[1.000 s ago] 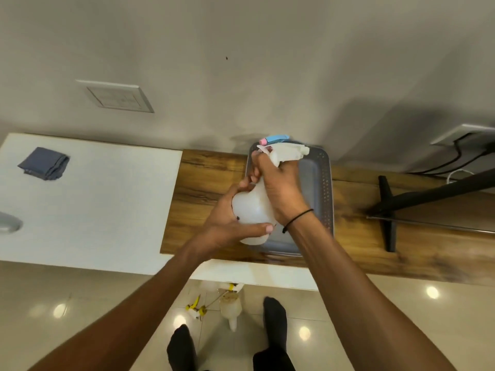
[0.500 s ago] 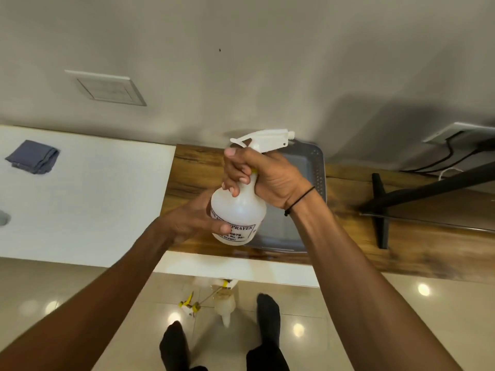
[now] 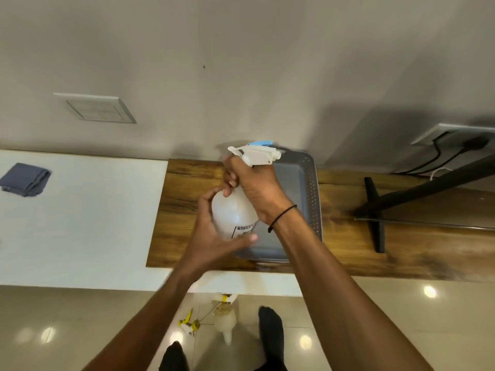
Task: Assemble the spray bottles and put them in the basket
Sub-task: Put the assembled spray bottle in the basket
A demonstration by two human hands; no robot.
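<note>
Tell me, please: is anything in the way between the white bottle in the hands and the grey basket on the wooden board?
Nothing visible is. The bottle, held by the left hand and right hand, is directly over the grey basket. What shows of the basket's inside looks bare, but hands and bottle hide much of it.

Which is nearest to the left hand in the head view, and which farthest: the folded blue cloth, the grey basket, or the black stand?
From the left hand:
1. Grey basket, just to its right on the wooden top.
2. Black stand, farther right on the same top.
3. Folded blue cloth, far left on the white surface.
</note>
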